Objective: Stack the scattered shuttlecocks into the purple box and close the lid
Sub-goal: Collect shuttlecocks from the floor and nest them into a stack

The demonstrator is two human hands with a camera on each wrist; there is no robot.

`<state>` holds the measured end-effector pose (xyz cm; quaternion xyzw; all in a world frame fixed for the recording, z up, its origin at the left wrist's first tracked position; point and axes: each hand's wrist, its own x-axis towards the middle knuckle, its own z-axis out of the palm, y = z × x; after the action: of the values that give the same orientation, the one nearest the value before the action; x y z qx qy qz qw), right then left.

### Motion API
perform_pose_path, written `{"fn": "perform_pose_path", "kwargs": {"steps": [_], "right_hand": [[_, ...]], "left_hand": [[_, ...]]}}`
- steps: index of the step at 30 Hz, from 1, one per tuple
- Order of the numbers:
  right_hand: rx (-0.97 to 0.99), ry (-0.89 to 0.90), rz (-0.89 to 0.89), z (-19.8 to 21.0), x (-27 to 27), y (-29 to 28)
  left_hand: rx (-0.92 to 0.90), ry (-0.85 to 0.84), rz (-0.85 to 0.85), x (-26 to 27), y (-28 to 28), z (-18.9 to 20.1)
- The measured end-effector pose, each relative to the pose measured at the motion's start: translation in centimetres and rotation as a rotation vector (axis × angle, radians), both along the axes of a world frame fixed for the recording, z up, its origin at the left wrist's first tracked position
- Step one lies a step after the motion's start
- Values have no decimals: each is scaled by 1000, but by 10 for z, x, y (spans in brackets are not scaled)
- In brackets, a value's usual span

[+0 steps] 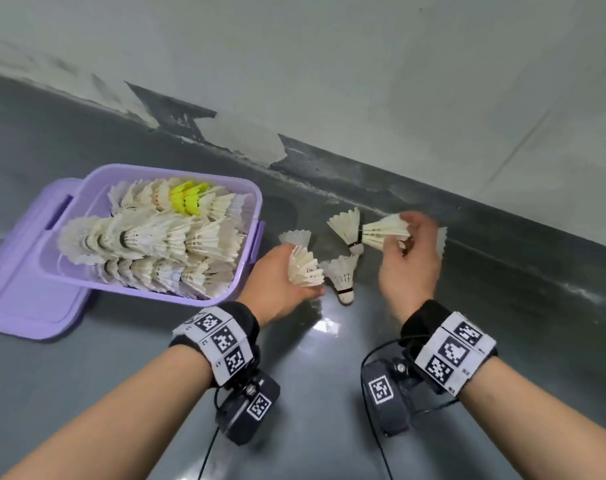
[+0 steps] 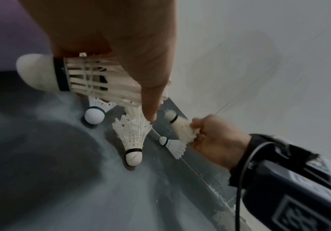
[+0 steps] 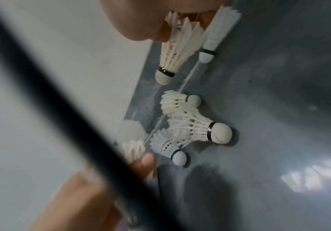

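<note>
The grey floor (image 1: 329, 393) is carrying everything, with a pale wall (image 1: 398, 64) rising behind it. The purple box (image 1: 145, 289) is sitting open at the left of the head view, resting partly on its purple lid (image 1: 24, 299), whose far portion is being hidden by the box. Rows of stacked shuttlecocks (image 1: 163, 237), two of them yellow, are filling the box; the lower layers are being covered by the upper ones. The left hand (image 1: 277, 289) is curling its fingers round one shuttlecock (image 1: 305, 268) just right of the box; in the left wrist view its cork (image 2: 36, 71) is showing clear of the palm. The right hand (image 1: 408, 261) is pinching the feather skirt of another shuttlecock (image 1: 386, 232), blurred in the head view. Loose shuttlecocks are lying on the floor between the hands: one (image 1: 341, 275) with its cork toward the camera, one (image 1: 348, 226) behind it, and one (image 1: 294, 237) partly hidden by the left hand. A further shuttlecock (image 1: 441, 240) is showing only its skirt edge beyond the right hand
</note>
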<state>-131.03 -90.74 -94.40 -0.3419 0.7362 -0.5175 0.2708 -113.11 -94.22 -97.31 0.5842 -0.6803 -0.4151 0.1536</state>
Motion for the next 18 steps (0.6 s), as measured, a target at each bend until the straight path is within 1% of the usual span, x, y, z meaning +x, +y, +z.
{"fn": "perform_pose_path", "kwargs": {"steps": [2, 4, 6, 9, 10, 12, 13, 14, 16, 17, 18], "right_hand": [[-32, 43, 242, 6, 13, 4], [-23, 115, 404, 9, 20, 4], [-12, 146, 518, 9, 21, 3], [21, 111, 635, 8, 14, 2], [31, 122, 678, 9, 12, 2], [40, 207, 769, 10, 12, 3], [36, 220, 788, 8, 14, 3], [28, 177, 760, 6, 16, 3], [1, 24, 573, -2, 19, 0], [-4, 22, 468, -8, 18, -3], [32, 97, 420, -14, 15, -6]], "left_hand": [[-17, 24, -2, -8, -4, 2], [-49, 46, 16, -17, -5, 7], [-66, 104, 1, -23, -4, 9], [-101, 184, -39, -23, 1, 12], [-116, 161, -60, -22, 1, 14], [-145, 32, -117, -21, 2, 21], [-151, -38, -141, -21, 2, 24], [-154, -85, -151, -19, 2, 26], [-145, -131, -130, -13, 3, 30], [-146, -137, -122, -9, 4, 33], [-156, -135, -117, -6, 4, 36]]}}
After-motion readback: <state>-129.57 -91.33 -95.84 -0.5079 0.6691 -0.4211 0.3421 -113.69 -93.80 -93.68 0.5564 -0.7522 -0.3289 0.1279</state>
